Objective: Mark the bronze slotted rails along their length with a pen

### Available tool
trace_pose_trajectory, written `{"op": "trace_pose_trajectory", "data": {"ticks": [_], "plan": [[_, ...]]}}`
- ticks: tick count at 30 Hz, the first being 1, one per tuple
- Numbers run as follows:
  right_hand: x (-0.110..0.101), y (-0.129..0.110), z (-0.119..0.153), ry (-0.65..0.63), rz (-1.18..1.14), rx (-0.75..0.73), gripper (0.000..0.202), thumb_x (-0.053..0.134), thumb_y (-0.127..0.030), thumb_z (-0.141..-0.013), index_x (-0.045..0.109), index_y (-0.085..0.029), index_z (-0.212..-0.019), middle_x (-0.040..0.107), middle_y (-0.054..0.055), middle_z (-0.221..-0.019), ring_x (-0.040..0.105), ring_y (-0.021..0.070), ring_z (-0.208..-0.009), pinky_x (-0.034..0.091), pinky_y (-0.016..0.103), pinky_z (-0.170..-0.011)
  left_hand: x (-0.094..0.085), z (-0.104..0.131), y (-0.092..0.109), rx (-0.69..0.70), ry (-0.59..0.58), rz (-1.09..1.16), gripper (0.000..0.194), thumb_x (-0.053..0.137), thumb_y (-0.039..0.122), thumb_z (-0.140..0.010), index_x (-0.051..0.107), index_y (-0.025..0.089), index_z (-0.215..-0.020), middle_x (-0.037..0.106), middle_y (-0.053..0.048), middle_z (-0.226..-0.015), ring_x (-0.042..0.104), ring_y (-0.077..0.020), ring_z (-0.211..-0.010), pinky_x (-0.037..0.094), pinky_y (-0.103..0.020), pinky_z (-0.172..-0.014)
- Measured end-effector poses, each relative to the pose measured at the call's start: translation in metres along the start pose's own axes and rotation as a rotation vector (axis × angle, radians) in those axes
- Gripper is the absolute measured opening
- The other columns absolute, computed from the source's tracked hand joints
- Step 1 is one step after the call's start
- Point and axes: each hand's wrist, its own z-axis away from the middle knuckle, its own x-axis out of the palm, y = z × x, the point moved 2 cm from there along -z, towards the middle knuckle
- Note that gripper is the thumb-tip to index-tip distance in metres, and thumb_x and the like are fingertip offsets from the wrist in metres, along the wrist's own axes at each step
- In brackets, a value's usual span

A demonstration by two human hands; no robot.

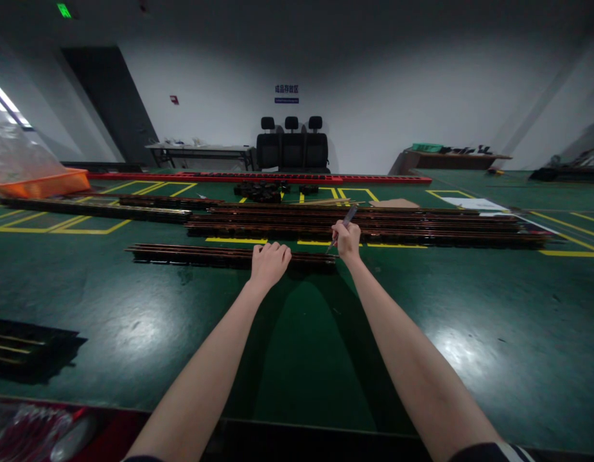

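A long dark rail with copper-coloured edges (195,255) lies across the green table in front of me. My left hand (271,263) is closed over it near its right part, fingers curled across the top. In my right hand (347,240) is a slim grey pointed tool (349,215), gripped like a pen and leaning up to the right. Its thin tip points down at the right end of the rail; whether it touches cannot be made out. Just behind, a stack of similar long rails (422,231) runs sideways past my right hand.
At the left stand an orange bin (46,185) with clear plastic and more dark strips (31,350) near the table's front edge. Small black parts (261,190) sit behind the stack. White paper (474,204) lies at right. Black seats (293,151) stand by the wall.
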Motion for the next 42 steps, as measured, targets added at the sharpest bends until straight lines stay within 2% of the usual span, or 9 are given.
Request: {"op": "trace_pose_trajectory", "data": {"ticks": [9,14,22,26,29,31,34,39,42], "plan": [[0.008,-0.012,0.005,-0.061,0.114,-0.017,0.024,0.048,-0.027,-0.069,0.045,-0.02,-0.046,0.048,-0.002,-0.046,0.043,0.0114,-0.043,0.033,0.024,-0.046,0.0,-0.001,0.0,-0.022,-0.033,0.025,0.044,0.026,0.031,-0.094,0.068,0.018,-0.098,0.07,-0.009,-0.098,0.061,-0.0235,-0.091,0.038,-0.042,-0.087],[0.011,-0.021,0.008,-0.069,0.275,-0.104,0.025,0.049,-0.028,-0.072,0.046,-0.021,-0.048,0.05,0.0,-0.047,0.044,0.0124,-0.045,0.033,0.025,-0.048,0.002,-0.001,-0.001,-0.015,-0.022,0.016,0.045,0.026,0.031,-0.094,0.068,0.018,-0.098,0.069,-0.01,-0.097,0.06,-0.0248,-0.092,0.037,-0.042,-0.085],[0.024,-0.035,0.013,-0.029,0.402,-0.196,0.03,0.047,-0.035,-0.082,0.06,-0.019,-0.06,0.063,0.004,-0.057,0.058,0.0176,-0.056,0.041,0.026,-0.058,-0.001,0.004,-0.002,0.055,0.017,-0.003,0.044,0.029,0.048,-0.095,0.065,0.023,-0.101,0.068,-0.008,-0.098,0.059,-0.0237,-0.094,0.035,-0.039,-0.082],[0.035,-0.034,0.016,-0.205,0.569,-0.151,0.028,0.048,-0.039,-0.087,0.067,-0.021,-0.077,0.068,0.004,-0.068,0.063,0.02,-0.069,0.042,0.026,-0.061,0.002,0.004,-0.004,0.065,0.017,-0.026,0.05,0.034,0.058,-0.091,0.064,0.022,-0.105,0.068,-0.008,-0.101,0.058,-0.0255,-0.099,0.035,-0.04,-0.084],[0.042,-0.025,0.025,-0.473,0.682,-0.139,0.019,0.05,-0.028,-0.088,0.068,-0.026,-0.092,0.072,0.002,-0.09,0.065,0.0186,-0.083,0.044,0.025,-0.067,0.003,0.003,-0.004,0.075,-0.016,-0.057,0.054,0.034,0.063,-0.088,0.065,0.021,-0.106,0.068,-0.009,-0.104,0.058,-0.0271,-0.1,0.036,-0.041,-0.083],[0.045,-0.021,0.032,-0.574,0.783,-0.222,0.02,0.048,-0.022,-0.089,0.066,-0.024,-0.098,0.071,0.005,-0.099,0.064,0.0192,-0.09,0.045,0.026,-0.072,0.003,0.003,-0.004,0.079,-0.034,-0.065,0.055,0.033,0.063,-0.089,0.065,0.021,-0.106,0.068,-0.01,-0.106,0.058,-0.0279,-0.1,0.037,-0.041,-0.083],[0.046,-0.021,0.04,-0.608,0.899,-0.338,0.022,0.047,-0.017,-0.089,0.063,-0.021,-0.103,0.068,0.008,-0.102,0.063,0.0205,-0.091,0.045,0.027,-0.073,0.003,0.002,-0.005,0.077,-0.047,-0.066,0.054,0.033,0.06,-0.09,0.066,0.021,-0.105,0.068,-0.011,-0.105,0.059,-0.0285,-0.099,0.039,-0.042,-0.083],[0.045,-0.028,0.048,-0.643,0.987,-0.372,0.02,0.05,-0.014,-0.086,0.058,-0.019,-0.104,0.069,0.009,-0.099,0.065,0.0214,-0.086,0.045,0.027,-0.066,0.004,0.0,-0.006,0.082,-0.084,-0.038,0.056,0.03,0.061,-0.09,0.065,0.019,-0.105,0.068,-0.012,-0.106,0.06,-0.0293,-0.1,0.041,-0.043,-0.085],[0.043,-0.03,0.05,-0.606,1.013,-0.417,0.015,0.049,-0.015,-0.087,0.057,-0.017,-0.1,0.069,0.01,-0.095,0.065,0.0205,-0.082,0.044,0.027,-0.065,0.003,-0.002,-0.006,0.082,-0.102,-0.022,0.054,0.032,0.06,-0.09,0.065,0.02,-0.107,0.068,-0.012,-0.105,0.06,-0.029,-0.099,0.042,-0.042,-0.085]]}}
